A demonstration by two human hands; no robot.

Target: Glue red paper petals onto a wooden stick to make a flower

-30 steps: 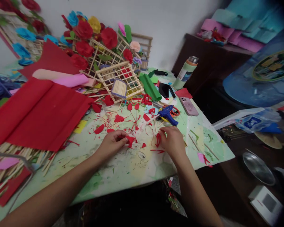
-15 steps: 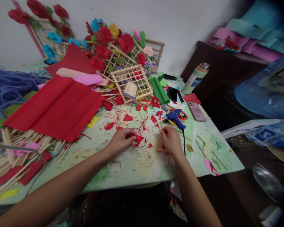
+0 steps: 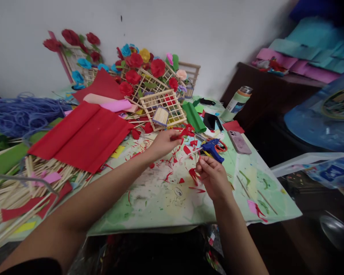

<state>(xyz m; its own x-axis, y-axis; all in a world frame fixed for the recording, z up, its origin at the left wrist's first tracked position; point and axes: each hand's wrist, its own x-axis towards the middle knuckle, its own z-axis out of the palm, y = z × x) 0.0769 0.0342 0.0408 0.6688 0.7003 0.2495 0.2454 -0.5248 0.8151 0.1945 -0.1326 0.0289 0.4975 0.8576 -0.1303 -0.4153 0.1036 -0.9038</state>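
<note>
The right hand [image 3: 213, 177] hides most of its red paper scrap [image 3: 193, 175] — shape unclear — stick pile [image 3: 14, 194] cut off left

No text can be read anywhere. The round emblem [image 3: 339, 104] on the blue sheet off the tabletop's right edge carries marks too blurred to make out, and so does the blue-and-white label [image 3: 329, 172] on the clear bag below it. The bottle [image 3: 235, 102] near the far right corner shows no legible print.
</note>
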